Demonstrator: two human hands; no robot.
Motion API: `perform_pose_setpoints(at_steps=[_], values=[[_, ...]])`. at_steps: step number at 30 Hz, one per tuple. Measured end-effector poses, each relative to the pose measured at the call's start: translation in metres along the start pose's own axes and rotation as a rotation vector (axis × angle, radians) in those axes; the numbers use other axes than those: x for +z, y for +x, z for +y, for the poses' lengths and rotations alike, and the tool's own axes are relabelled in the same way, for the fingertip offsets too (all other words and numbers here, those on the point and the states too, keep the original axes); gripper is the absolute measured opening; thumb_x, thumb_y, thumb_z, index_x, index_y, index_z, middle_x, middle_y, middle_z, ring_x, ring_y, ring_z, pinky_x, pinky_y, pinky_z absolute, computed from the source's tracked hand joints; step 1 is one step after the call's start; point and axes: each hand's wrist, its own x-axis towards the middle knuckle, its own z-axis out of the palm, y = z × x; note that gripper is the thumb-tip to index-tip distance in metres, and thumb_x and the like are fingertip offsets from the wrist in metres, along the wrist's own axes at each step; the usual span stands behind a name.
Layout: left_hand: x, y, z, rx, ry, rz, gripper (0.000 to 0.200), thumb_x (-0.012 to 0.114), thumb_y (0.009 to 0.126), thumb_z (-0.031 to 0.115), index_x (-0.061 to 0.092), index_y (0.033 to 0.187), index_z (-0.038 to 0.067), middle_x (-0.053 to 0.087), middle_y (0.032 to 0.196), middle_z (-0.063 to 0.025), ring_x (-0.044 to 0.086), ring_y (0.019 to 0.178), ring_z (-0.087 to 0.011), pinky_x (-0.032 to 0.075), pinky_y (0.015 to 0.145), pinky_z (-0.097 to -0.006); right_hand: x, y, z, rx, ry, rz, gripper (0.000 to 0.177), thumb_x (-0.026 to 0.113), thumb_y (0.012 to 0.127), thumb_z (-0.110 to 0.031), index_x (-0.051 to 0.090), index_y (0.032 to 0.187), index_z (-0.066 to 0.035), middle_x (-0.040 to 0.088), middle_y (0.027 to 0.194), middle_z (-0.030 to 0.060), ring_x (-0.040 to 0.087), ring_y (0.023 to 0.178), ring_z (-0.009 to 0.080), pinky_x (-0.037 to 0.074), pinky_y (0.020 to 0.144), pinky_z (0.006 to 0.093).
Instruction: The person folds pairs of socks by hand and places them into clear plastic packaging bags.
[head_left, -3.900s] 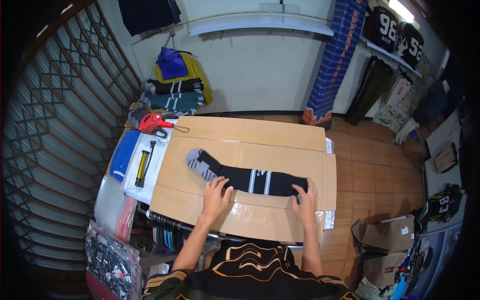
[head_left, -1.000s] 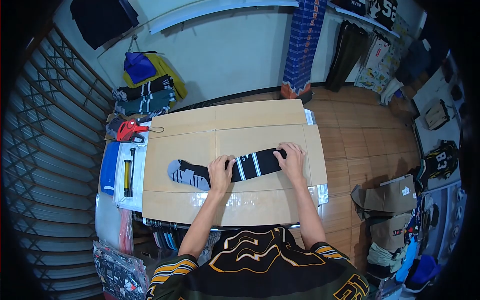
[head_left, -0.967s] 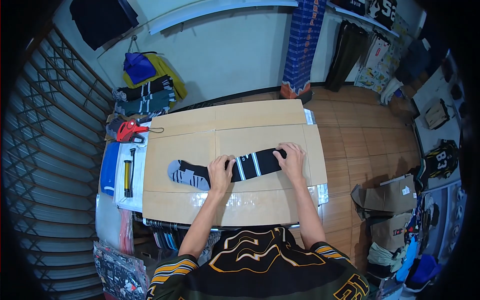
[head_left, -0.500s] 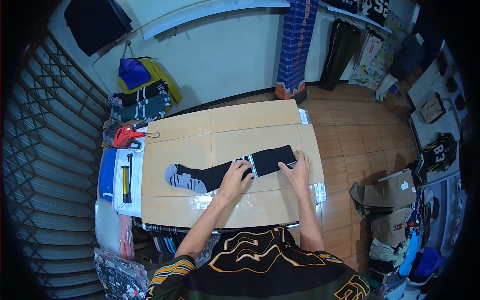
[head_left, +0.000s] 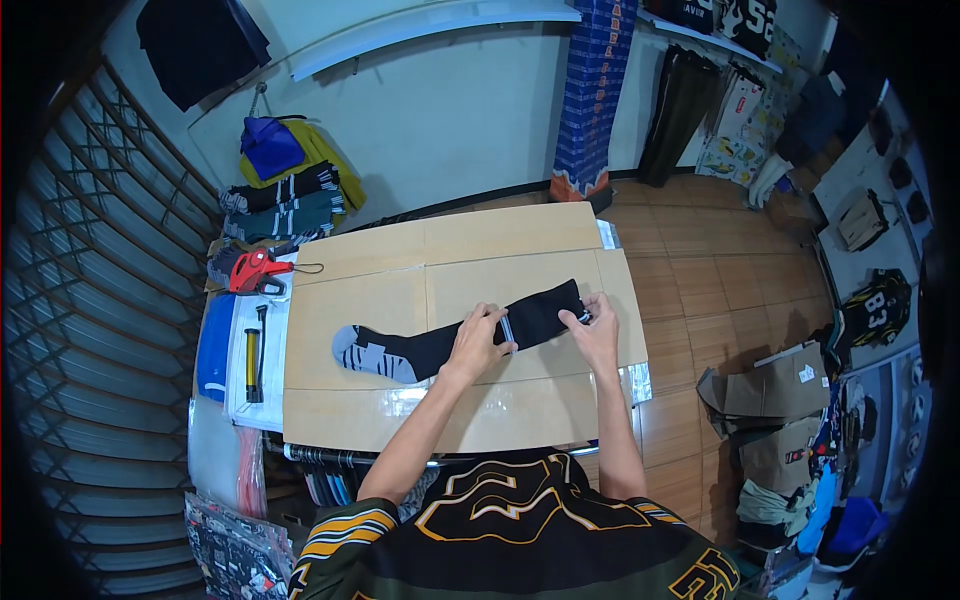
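Observation:
A long black sock (head_left: 430,348) with a grey, striped foot lies across the cardboard-covered table (head_left: 350,420), its toe pointing left. My left hand (head_left: 478,343) rests on the middle of the sock beside its white and blue stripes, thumb and fingers pressing on the fabric. At the open end on the right, my right hand (head_left: 597,328) pinches the cuff, which is slightly raised between thumb and fingers.
At the table's left side are a red tape dispenser (head_left: 258,272), a yellow and black pump (head_left: 252,365) and a blue item (head_left: 214,350). Folded socks (head_left: 290,205) lie behind them. Cardboard boxes (head_left: 765,385) stand on the floor at right.
My right hand has closed on the cuff and lifted it slightly. My left hand has shifted a little right and up, covering more of the stripes.

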Motion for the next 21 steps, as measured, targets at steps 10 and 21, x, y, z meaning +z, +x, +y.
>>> perform_pose_setpoints(at_steps=[10, 21], values=[[-0.003, 0.001, 0.0, -0.065, -0.074, -0.034, 0.07, 0.092, 0.068, 0.015, 0.063, 0.131, -0.001, 0.062, 0.122, -0.0185, 0.06, 0.117, -0.0393, 0.05, 0.102, -0.0438, 0.035, -0.014, -0.05, -0.052, 0.181, -0.143, 0.036, 0.084, 0.078, -0.01, 0.059, 0.099, 0.002, 0.07, 0.084, 0.0107, 0.065, 0.076, 0.0147, 0.054, 0.068, 0.0307], [-0.025, -0.074, -0.044, -0.192, -0.499, 0.425, 0.049, 0.071, 0.089, -0.004, 0.058, 0.136, -0.002, 0.066, 0.122, -0.0145, 0.068, 0.109, -0.0226, 0.058, 0.091, -0.0347, 0.061, -0.044, -0.076, -0.099, 0.172, -0.415, 0.046, 0.085, 0.084, -0.023, 0.062, 0.114, 0.004, 0.071, 0.092, 0.0131, 0.068, 0.079, 0.0166, 0.057, 0.069, 0.0305]])
